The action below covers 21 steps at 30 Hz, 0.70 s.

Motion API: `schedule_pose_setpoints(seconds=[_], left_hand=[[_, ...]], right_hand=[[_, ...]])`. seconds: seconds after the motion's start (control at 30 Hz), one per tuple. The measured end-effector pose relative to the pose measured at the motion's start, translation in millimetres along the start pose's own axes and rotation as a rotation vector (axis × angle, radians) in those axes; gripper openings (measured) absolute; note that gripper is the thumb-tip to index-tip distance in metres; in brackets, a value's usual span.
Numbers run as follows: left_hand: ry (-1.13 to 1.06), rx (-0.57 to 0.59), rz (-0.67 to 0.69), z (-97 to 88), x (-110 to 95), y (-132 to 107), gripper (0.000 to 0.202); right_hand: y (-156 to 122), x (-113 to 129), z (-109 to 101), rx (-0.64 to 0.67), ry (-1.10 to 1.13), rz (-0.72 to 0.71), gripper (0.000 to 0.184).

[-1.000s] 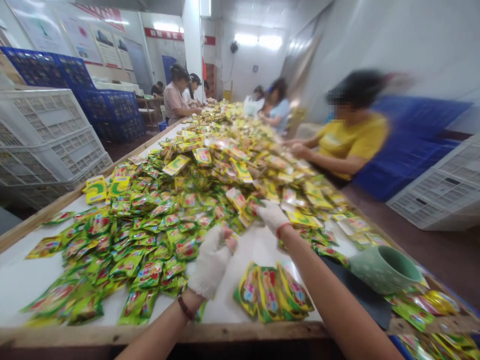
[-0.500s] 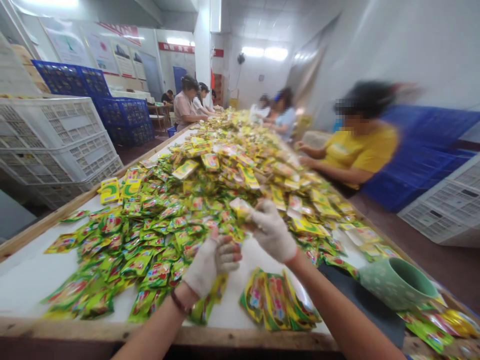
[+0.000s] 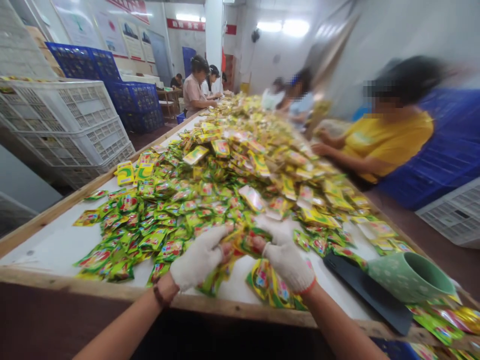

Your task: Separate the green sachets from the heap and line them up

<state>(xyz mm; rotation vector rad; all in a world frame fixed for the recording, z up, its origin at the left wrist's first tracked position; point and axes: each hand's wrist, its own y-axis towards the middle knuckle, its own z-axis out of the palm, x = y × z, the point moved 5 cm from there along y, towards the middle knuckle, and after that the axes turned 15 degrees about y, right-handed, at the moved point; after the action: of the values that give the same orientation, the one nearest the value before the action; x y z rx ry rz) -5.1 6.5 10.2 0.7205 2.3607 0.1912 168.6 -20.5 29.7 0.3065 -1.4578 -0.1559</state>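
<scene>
My left hand point(image 3: 200, 255), in a white fingerless-tipped glove, is closed on the left side of some small green and yellow snack packets point(image 3: 242, 241). From the other side my right hand point(image 3: 288, 257), gloved the same way, grips these packets with the thumb towards me. Motion blur hides how many packets are between the hands. Just below my right hand, a row of similar packets point(image 3: 264, 282) lies near the table's front edge. A large heap of loose packets point(image 3: 157, 220) spreads beyond and to the left of my hands.
A green patterned round container point(image 3: 392, 275) lies tilted at the right, beside a dark flat panel point(image 3: 369, 295). Wooden edging point(image 3: 112, 295) borders the white table. White crates point(image 3: 71, 115) stand at the left; a person in a yellow shirt point(image 3: 390, 142) works at the right.
My right hand has come down and back from the heap. My left hand has turned inward, and both hands now meet on packets. The view has shifted.
</scene>
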Motion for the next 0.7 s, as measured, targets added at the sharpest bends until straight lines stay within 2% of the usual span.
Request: schedule_pose_setpoints(seconds=[0.1,0.17,0.27,0.43,0.5,0.63,0.7], left_hand=[[0.44,-0.2,-0.018,8.6,-1.8,-17.9,0.073],[0.599,-0.238,-0.045,14.9,1.1,-24.5,0.065],[0.668,-0.232,-0.019,15.7,5.3,-25.9,0.054],[0.64,-0.169,0.131,10.8,-0.5,-22.9,0.051],[0.614,-0.153,0.154,13.0,-2.4,-23.6,0.051],[0.592,-0.175,0.155,20.8,-2.0,-26.9,0.055],[0.586,-0.214,0.183,23.5,-3.1,-28.2,0.057]], right_hand=[[-1.3,-12.0,6.3,-0.127,0.079,0.096,0.034],[-4.5,-14.3,5.6,-0.194,0.079,0.081,0.038],[-8.3,-16.1,-3.1,-0.224,-0.001,0.074,0.043],[-9.3,-16.1,-6.0,0.046,-0.232,0.102,0.029],[-8.7,-12.7,-5.8,0.103,-0.33,0.13,0.022],[-1.6,7.1,0.1,0.222,-0.53,0.071,0.011],[3.6,15.4,4.2,0.305,-0.562,0.076,0.008]])
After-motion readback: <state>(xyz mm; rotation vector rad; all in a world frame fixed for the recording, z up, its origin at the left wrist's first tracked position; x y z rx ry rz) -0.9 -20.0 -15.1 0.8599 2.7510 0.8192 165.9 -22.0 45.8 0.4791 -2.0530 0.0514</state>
